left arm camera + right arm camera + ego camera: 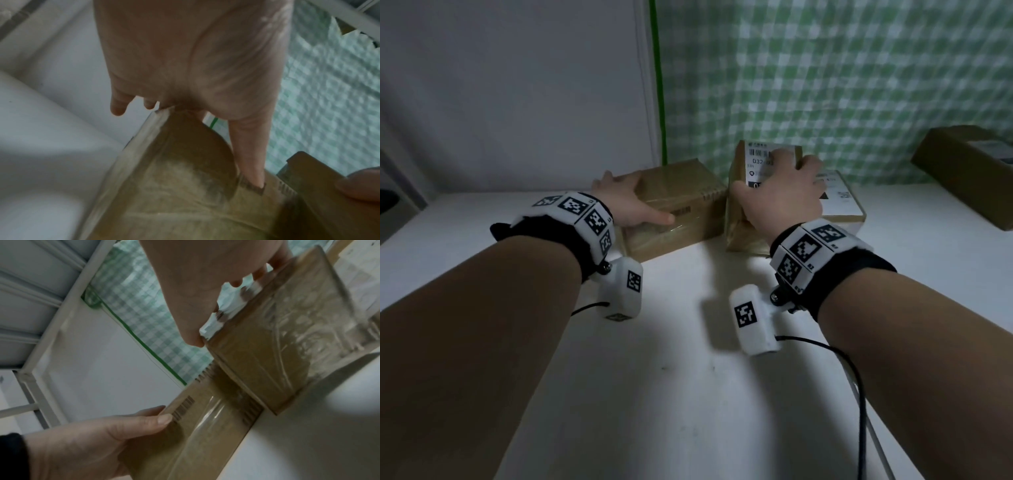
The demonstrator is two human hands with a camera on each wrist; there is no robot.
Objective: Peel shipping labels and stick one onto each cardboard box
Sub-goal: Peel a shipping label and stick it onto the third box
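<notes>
On the white table [688, 342], at mid-frame in the head view, two cardboard boxes sit side by side: a plain box [674, 209] on the left and a labelled box [763, 192] just right of it, tipped up onto its near edge. The label [760, 164] on its top face shows a barcode and the digits "032", with more print below too blurred to read. Behind it, at right of centre, lies a flat box [842, 205] with a white label whose text is unreadable, and a fourth box [962, 171] sits at the upper right edge, well apart. The left hand [626, 202] grips the plain box, fingers over its far left corner and thumb on its top face. The right hand [780, 195] grips the labelled box from above, fingers curled over the far edge and thumb on the near side. The left wrist view alone shows the left thumb [251, 154] pressed beside a dark printed mark on the box, and glossy tape along the edge. The right wrist view alone shows a printed barcode [183, 407] on the plain box next to the left thumb, clear tape across both boxes, and the label's edge under the right palm. A green checked cloth [825, 85] fills the upper right of the head view
</notes>
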